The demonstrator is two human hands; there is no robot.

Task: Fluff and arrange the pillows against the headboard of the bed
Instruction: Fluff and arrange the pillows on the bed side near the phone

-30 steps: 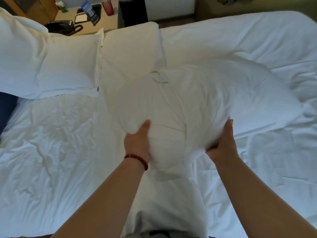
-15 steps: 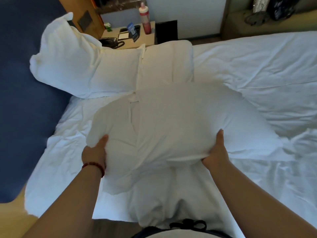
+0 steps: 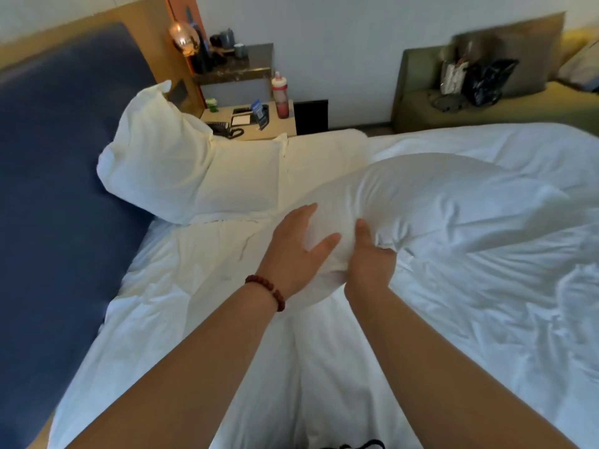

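A big white pillow [image 3: 431, 202] lies across the middle of the bed, its near end bunched up. My right hand [image 3: 369, 264] grips that bunched end. My left hand [image 3: 296, 251], with a red bead bracelet on the wrist, presses flat against the same end, fingers spread. One white pillow [image 3: 155, 157] leans upright on the blue padded headboard [image 3: 58, 176] at the left. A second pillow [image 3: 241, 176] lies flat beside it, and a third [image 3: 324, 157] lies flat to its right.
The bed [image 3: 486, 303] is covered in a rumpled white sheet. Behind the pillows stands a wooden nightstand [image 3: 288, 124] with a black phone [image 3: 223, 129], cards and a red bottle [image 3: 280, 98]. A green bench [image 3: 518, 108] with bags stands at the far right.
My hands have come close together on the pillow's near end, bunching it. The left hand went from gripping the edge to pressing flat. The view has swung up and left, showing more headboard.
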